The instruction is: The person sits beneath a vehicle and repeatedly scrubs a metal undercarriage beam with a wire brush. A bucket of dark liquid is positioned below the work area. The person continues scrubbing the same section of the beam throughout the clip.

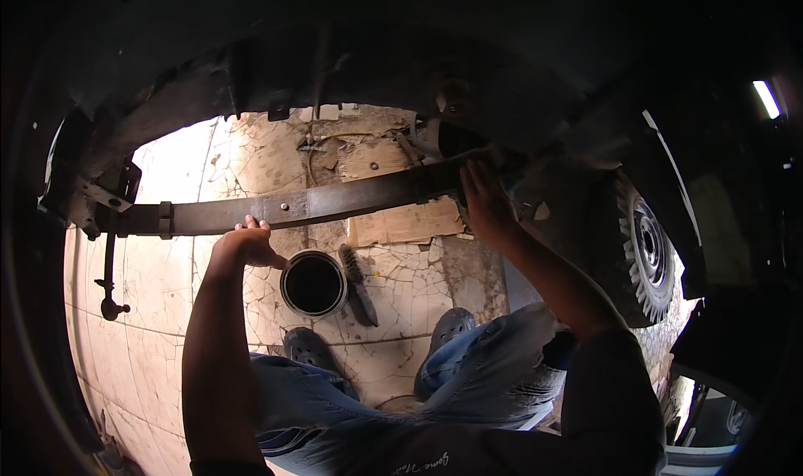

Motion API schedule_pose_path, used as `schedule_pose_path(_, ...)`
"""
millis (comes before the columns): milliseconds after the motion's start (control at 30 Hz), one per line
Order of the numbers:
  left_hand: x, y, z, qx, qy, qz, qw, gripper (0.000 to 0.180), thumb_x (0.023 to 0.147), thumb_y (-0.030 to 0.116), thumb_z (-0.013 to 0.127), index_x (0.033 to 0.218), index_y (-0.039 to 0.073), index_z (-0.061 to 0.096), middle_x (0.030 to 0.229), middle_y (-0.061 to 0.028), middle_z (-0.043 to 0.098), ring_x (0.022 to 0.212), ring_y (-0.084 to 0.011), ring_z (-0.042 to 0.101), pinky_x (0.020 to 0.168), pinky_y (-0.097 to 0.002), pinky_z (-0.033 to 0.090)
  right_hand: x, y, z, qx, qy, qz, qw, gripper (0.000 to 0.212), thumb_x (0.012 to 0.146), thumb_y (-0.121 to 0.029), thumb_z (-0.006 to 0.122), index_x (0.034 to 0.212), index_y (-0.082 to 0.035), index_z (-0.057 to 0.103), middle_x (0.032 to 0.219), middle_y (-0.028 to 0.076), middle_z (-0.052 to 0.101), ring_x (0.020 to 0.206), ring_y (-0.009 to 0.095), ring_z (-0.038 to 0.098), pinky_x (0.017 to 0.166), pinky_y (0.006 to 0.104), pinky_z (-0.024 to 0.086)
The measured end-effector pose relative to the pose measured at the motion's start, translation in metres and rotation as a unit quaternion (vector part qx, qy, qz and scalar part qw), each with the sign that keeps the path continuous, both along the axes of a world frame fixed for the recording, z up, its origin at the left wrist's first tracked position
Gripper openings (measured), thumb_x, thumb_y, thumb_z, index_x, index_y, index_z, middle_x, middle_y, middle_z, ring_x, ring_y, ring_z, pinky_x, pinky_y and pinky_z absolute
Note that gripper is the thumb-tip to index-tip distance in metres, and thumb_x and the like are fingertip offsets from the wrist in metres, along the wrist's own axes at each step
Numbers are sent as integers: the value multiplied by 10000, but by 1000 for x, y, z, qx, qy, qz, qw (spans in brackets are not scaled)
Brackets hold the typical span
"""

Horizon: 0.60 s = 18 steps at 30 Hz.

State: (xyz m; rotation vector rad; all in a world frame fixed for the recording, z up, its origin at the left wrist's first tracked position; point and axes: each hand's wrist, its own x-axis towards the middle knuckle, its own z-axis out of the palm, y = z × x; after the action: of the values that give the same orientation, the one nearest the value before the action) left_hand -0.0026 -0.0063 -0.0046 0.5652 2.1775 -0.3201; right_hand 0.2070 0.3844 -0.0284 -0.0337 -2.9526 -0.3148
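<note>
A long, dark leaf spring (pixel 351 198) runs crosswise under the vehicle, slightly higher at its right end, with a bolt head (pixel 284 207) near its middle. My left hand (pixel 248 246) is at its near edge, fingertips touching the metal and thumb stretched apart toward the right. Toward the right end, my right hand (pixel 485 198) has its fingers laid over the spring and wrapped round it; the thumb is mostly hidden. Below the spring, a round open can (pixel 314 284) with a dark inside stands on the floor. A dark-bristled brush (pixel 358 285) lies beside it.
Dark vehicle bodywork (pixel 335 66) closes in above. A rod with a ball joint (pixel 109 300) hangs at left. Cardboard (pixel 401 225) lies on the cracked tile floor (pixel 167 284). A wheel (pixel 648 246) stands at right. My clogs (pixel 311 350) are close to the can.
</note>
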Motion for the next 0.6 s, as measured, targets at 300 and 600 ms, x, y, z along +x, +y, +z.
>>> schedule_pose_path(300, -1, 16, 2, -52, -5, -2, 999, 1279, 645, 743, 683, 1466, -81, 151, 1511, -355, 82, 1409, -430, 221, 1130, -458, 270, 9, -35, 8, 65, -51, 17, 996, 356, 813, -103, 534, 1109, 90, 582, 1239, 326, 515, 1229, 382, 483, 1054, 448, 386)
schedule_pose_path(600, -2, 22, 4, -66, -18, 12, 998, 1234, 668, 704, 690, 1469, -71, 161, 1512, -359, 71, 1423, -395, 220, 1123, -426, 280, 1, -49, 59, -76, 43, 43, 995, 370, 789, -20, 544, 1155, 24, 570, 1121, 249, 593, 1101, 358, 569, 934, 436, 470)
